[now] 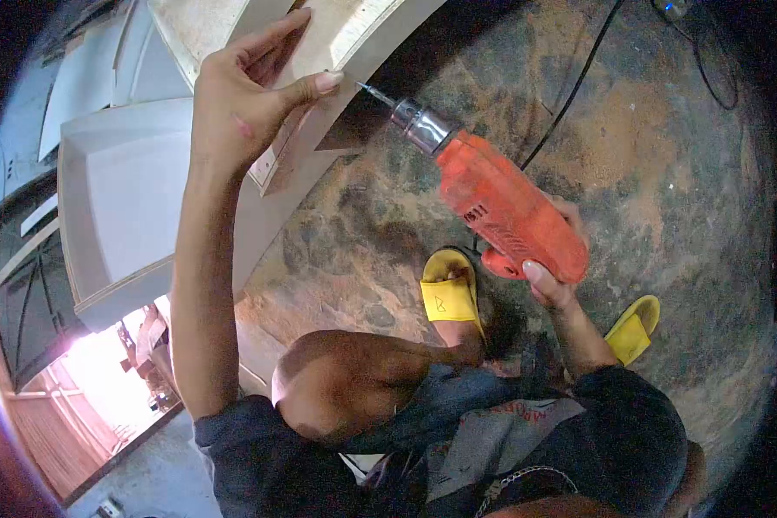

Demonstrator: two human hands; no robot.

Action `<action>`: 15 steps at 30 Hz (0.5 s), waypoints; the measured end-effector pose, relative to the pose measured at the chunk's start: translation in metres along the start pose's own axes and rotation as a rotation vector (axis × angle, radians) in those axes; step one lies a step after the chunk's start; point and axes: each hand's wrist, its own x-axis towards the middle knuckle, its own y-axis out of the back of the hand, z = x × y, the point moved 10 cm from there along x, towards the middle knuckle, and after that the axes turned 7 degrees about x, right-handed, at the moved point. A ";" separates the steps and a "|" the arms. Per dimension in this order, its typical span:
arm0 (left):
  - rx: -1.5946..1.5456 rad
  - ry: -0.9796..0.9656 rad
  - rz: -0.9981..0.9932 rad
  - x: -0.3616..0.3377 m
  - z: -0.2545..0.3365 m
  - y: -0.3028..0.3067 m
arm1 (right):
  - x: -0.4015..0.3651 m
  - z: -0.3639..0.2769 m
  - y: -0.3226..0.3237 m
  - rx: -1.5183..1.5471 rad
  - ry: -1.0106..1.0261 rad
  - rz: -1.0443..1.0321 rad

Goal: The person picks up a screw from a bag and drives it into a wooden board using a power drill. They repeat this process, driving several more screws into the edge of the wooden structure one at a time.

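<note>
An orange-red power drill [509, 203] is gripped from behind by my right hand [551, 281], its handle mostly hidden beneath the body. The silver chuck [421, 126] carries a thin bit [373, 91] that points up and left, its tip right by the edge of a pale wooden panel [375, 34]. My left hand [255, 91] lies against that panel, thumb and fingers spread apart. Its thumb tip reaches the panel's edge, close to the bit tip.
A white open box [134, 186] stands at left. A black cable [578, 86] runs over the stained concrete floor [622, 164]. Yellow sandals [449, 298] are on my feet below the drill. Bright light comes through an opening at lower left.
</note>
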 end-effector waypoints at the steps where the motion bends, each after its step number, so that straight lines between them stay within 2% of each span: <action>1: 0.002 0.012 0.005 0.000 -0.001 0.000 | 0.000 -0.008 -0.004 -0.111 0.070 -0.029; 2: 0.006 0.024 0.010 -0.001 -0.002 0.001 | -0.001 -0.014 -0.008 -0.220 0.141 -0.059; 5: -0.065 0.024 -0.020 -0.001 -0.007 0.000 | -0.008 -0.017 -0.011 -0.293 0.247 -0.045; 9: -0.058 0.078 -0.015 -0.001 -0.009 -0.001 | -0.011 -0.016 -0.020 -0.265 0.258 -0.039; 15: 0.043 0.053 -0.004 -0.005 -0.009 -0.001 | -0.012 -0.028 -0.031 -0.426 0.349 -0.095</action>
